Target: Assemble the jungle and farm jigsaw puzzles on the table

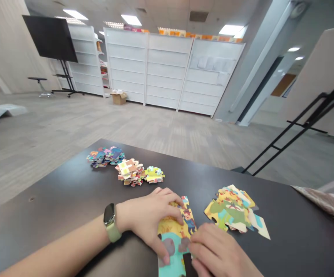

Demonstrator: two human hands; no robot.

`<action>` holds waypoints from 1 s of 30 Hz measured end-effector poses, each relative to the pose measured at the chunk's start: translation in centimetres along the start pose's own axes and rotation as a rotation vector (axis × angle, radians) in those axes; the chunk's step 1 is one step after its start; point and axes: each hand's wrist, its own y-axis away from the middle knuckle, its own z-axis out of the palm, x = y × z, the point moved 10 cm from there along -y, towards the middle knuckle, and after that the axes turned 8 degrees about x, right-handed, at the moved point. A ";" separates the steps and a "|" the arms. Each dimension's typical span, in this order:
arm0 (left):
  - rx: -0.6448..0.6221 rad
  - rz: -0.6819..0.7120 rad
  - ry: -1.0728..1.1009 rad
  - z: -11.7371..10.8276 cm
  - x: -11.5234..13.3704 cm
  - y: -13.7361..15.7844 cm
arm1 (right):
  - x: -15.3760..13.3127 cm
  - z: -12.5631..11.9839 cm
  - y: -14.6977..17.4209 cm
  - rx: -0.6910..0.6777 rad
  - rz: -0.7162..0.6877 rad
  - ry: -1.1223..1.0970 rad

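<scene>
Fingers (175,212) of the left hand (148,211) were spread over the partly joined jigsaw puzzle (176,231) on the black table (69,215); those of the right hand (217,250) bunched at its right edge, couldn't tell if gripping anything. Loose jigsaw pieces (233,209) lay right of the puzzle. Holding it flat and easing edges together seemed best imo.

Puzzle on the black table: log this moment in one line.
left hand: spread over joined puzzle pieces | right hand: at their right edge | loose pile: beyond right hand
</scene>
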 end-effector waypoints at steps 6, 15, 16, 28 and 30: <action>-0.058 -0.019 0.016 -0.2 0.0 0.2 | 10.1 -4.2 2.4 -0.105 0.482 0.257; -0.047 -0.072 0.037 -1.0 -0.5 0.3 | 10.7 -4.4 3.2 -0.198 0.519 0.202; -0.044 -0.073 0.037 -1.0 -0.6 0.3 | 10.4 -4.3 3.0 -0.194 0.509 0.196; -0.043 -0.079 0.027 -1.2 -0.8 0.2 | 6.7 -2.7 2.7 -0.161 0.551 -0.277; -0.047 -0.085 0.026 -1.2 -0.8 0.2 | 6.1 -2.0 2.8 -0.206 0.605 -0.345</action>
